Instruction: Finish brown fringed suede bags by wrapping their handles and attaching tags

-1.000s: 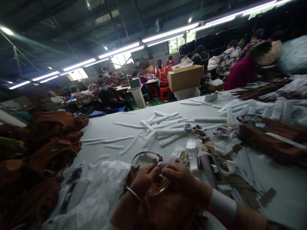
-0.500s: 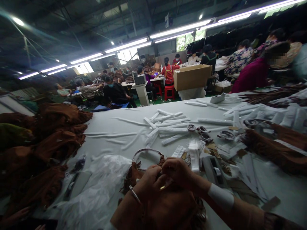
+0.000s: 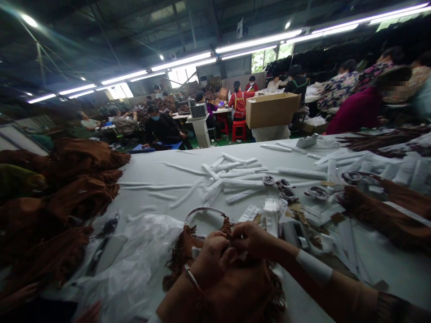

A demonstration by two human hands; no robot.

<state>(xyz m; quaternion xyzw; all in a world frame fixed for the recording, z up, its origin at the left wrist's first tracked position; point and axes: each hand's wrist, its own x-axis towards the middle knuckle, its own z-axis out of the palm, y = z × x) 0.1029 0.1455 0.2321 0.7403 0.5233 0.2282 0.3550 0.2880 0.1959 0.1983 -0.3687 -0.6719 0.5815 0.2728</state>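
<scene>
A brown fringed handbag (image 3: 247, 289) lies on the white table right in front of me, its wrapped handle (image 3: 225, 225) arching up at the far side. My left hand (image 3: 213, 255), with a metal bangle at the wrist, is closed on the bag near the base of the handle. Beside it, almost touching, my right hand (image 3: 251, 240) pinches the same spot. A small whitish piece shows below the fingertips; I cannot make out exactly what it is. White wrapping is around my right forearm.
Heaped brown bags (image 3: 81, 197) fill the left side. Crumpled clear plastic (image 3: 148, 251) and a tape dispenser (image 3: 109, 253) lie beside me; another tape dispenser (image 3: 296, 235) stands right. White wrapped strips (image 3: 242, 179) and coiled straps (image 3: 286, 190) spread beyond. Co-workers sit behind a cardboard box (image 3: 272, 110).
My hands stay at the handle base, fingers shifting slightly. The right hand has moved a little to the right, and the bag's left fringe shows more. The view has tilted slightly.
</scene>
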